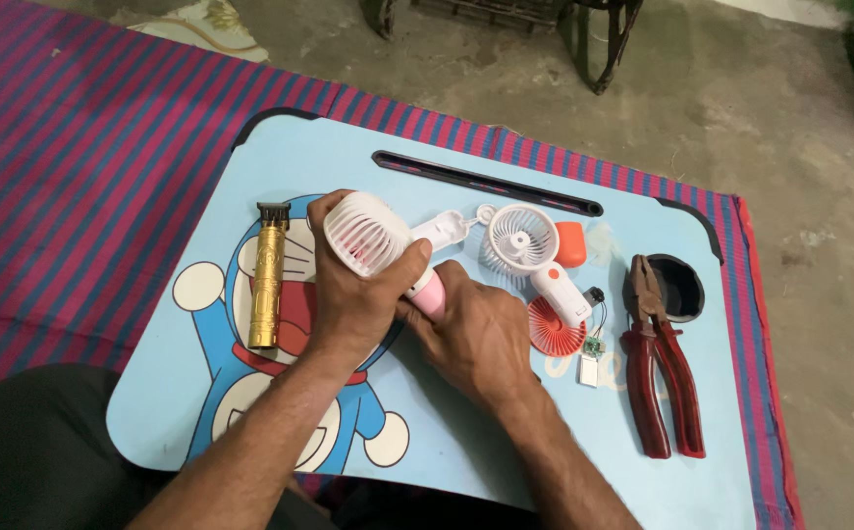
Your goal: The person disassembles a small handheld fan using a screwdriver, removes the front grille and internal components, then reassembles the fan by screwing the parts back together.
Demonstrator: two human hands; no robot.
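**Both hands gripping a small pink fan**

Sitting on a striped magenta-and-blue mat, a light-blue cartoon-printed lap table (427, 162) is carrying the work. Above its middle, the left hand (353, 294) is clamping the round white grille of a pink-handled plastic handheld fan (373, 240), while the right hand (476, 334) is closing around its handle. It is looking light, with a thin, breakable grille; the handle seems the safer grip. Red-handled pliers (658, 368) are lying well apart.

- The left hand (353, 294) is gripping the head of a white and pink handheld fan (373, 240).
- The right hand (471, 334) is holding its pink handle.
- A gold trimmer (268, 280), a dismantled fan (535, 260) and red pliers (663, 363) are lying on the blue lap table (447, 432).
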